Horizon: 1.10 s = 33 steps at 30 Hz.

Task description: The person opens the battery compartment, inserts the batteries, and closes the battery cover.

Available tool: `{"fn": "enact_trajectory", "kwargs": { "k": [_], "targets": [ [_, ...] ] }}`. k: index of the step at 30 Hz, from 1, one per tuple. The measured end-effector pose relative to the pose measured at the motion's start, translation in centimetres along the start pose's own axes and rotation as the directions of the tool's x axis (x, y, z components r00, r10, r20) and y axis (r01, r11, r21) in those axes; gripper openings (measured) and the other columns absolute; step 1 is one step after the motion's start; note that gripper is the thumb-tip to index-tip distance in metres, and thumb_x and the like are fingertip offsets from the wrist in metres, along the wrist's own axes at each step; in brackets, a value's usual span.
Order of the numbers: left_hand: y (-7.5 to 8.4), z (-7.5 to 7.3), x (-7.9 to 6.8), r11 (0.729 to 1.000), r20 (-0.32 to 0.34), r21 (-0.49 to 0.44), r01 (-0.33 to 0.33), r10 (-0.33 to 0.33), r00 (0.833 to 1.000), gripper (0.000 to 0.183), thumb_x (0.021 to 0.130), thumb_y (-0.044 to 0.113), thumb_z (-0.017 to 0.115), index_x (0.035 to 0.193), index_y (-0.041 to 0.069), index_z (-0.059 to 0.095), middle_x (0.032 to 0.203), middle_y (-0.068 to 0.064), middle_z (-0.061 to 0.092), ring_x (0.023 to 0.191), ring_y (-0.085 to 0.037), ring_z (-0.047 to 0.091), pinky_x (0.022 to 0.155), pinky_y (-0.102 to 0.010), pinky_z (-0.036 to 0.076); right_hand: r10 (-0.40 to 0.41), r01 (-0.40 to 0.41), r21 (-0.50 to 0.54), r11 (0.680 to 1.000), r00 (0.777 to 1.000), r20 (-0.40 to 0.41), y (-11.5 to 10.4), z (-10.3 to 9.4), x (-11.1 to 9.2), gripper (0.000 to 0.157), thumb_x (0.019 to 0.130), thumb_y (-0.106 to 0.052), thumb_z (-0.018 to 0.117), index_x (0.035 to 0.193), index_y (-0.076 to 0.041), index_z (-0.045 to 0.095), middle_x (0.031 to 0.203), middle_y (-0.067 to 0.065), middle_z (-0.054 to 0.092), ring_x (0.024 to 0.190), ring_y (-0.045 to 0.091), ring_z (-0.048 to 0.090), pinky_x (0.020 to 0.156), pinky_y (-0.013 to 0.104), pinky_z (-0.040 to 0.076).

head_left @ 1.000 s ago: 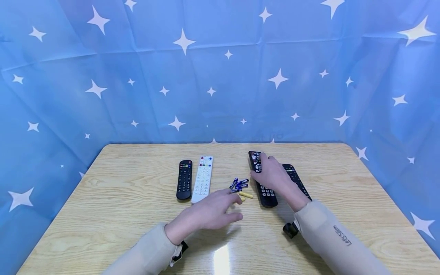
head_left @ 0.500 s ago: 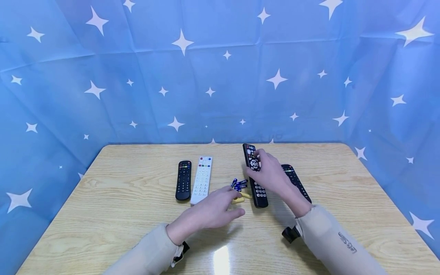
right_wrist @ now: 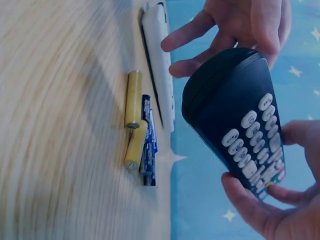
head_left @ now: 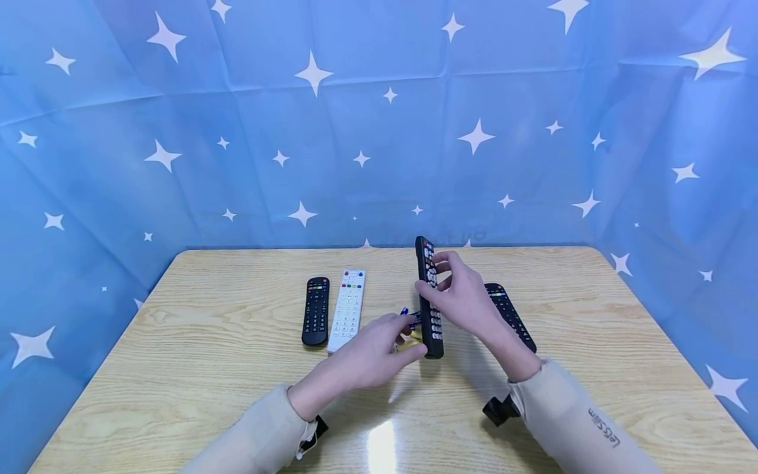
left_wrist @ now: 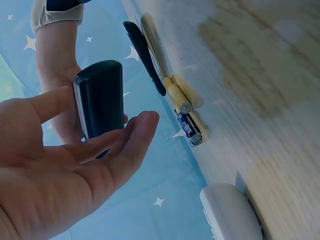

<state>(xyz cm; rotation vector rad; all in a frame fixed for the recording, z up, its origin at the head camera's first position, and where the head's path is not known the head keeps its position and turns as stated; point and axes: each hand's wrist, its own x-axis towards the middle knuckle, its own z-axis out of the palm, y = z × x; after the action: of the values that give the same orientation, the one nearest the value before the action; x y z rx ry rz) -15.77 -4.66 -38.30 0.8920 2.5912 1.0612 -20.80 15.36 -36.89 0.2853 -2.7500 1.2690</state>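
A long black remote control (head_left: 429, 329) with white buttons is raised off the table, tilted onto its side. My right hand (head_left: 468, 299) grips it along its upper half, thumb on one edge and fingers on the other. My left hand (head_left: 367, 355) is at its lower end, thumb tip by the edge and fingers loosely bent beside it; whether they touch is unclear. In the right wrist view, yellow batteries (right_wrist: 133, 100) and several blue batteries (right_wrist: 148, 165) lie in a small pile on the table. The left hand partly hides this pile in the head view.
A white remote (head_left: 348, 306) and a small black remote (head_left: 316, 313) lie left of the batteries. Another black remote (head_left: 510, 316) is on the right, partly behind the right wrist. The wooden table (head_left: 225, 303) ends at a blue starry curtain (head_left: 379, 184).
The right hand has lifted the long black remote, moved it left toward the left hand and turned it onto its side. The left hand has shifted slightly right, its thumb reaching the remote's lower end.
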Motion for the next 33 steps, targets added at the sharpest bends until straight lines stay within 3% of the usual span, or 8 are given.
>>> {"fn": "enact_trajectory", "kwargs": {
  "k": [8,18,22,29,33],
  "targets": [
    [-0.04,0.11,0.3,0.985,-0.045,-0.166,-0.041,0.034,0.998,0.044,0.097,0.035,0.057,0.133,0.011,0.05,0.101,0.005,0.064,0.088,-0.005,0.061,0.075,-0.021,0.051,0.002,0.0,0.108,0.994,1.0,-0.021,-0.47,-0.04,-0.19,0.058,0.086,-0.049,0.067,0.131,-0.02,0.045,0.119,0.006,0.056,0.088,0.019,0.062,0.063,0.036,0.054],
    [-0.07,-0.1,0.24,0.953,-0.035,-0.3,0.037,-0.049,0.998,0.054,0.096,0.035,0.06,0.141,0.012,0.041,0.101,0.005,0.065,0.088,-0.007,0.063,0.077,-0.025,0.052,-0.019,0.025,0.253,0.967,0.999,-0.026,-0.68,0.0,-0.26,0.06,0.086,-0.045,0.069,0.132,-0.018,0.042,0.12,0.004,0.055,0.093,0.017,0.064,0.069,0.038,0.055],
    [0.01,-0.1,0.23,0.925,-0.036,-0.376,0.056,-0.075,0.996,0.057,0.095,0.031,0.062,0.142,0.013,0.037,0.102,0.003,0.064,0.091,-0.009,0.063,0.079,-0.025,0.052,-0.045,0.051,0.321,0.946,0.999,-0.026,-0.71,0.06,-0.3,0.06,0.087,-0.042,0.069,0.134,-0.017,0.041,0.123,0.004,0.052,0.096,0.018,0.063,0.072,0.04,0.055],
    [0.15,-0.08,0.4,0.85,-0.029,-0.523,0.07,-0.1,0.995,0.058,0.093,0.022,0.065,0.142,0.014,0.034,0.107,-0.002,0.062,0.096,-0.014,0.063,0.081,-0.029,0.052,-0.069,0.067,0.462,0.884,0.998,-0.013,-0.86,0.09,-0.39,0.059,0.09,-0.035,0.068,0.136,-0.014,0.039,0.126,0.007,0.049,0.101,0.022,0.061,0.077,0.043,0.055],
    [0.02,-0.05,0.41,0.843,-0.046,-0.532,0.077,-0.12,0.992,0.059,0.091,0.027,0.068,0.138,0.015,0.035,0.107,-0.002,0.06,0.094,-0.015,0.063,0.079,-0.029,0.053,-0.078,0.065,0.51,0.858,0.997,0.005,-0.86,0.06,-0.43,0.057,0.092,-0.03,0.066,0.137,-0.011,0.037,0.127,0.01,0.049,0.102,0.025,0.06,0.079,0.037,0.055]
  ]
}}
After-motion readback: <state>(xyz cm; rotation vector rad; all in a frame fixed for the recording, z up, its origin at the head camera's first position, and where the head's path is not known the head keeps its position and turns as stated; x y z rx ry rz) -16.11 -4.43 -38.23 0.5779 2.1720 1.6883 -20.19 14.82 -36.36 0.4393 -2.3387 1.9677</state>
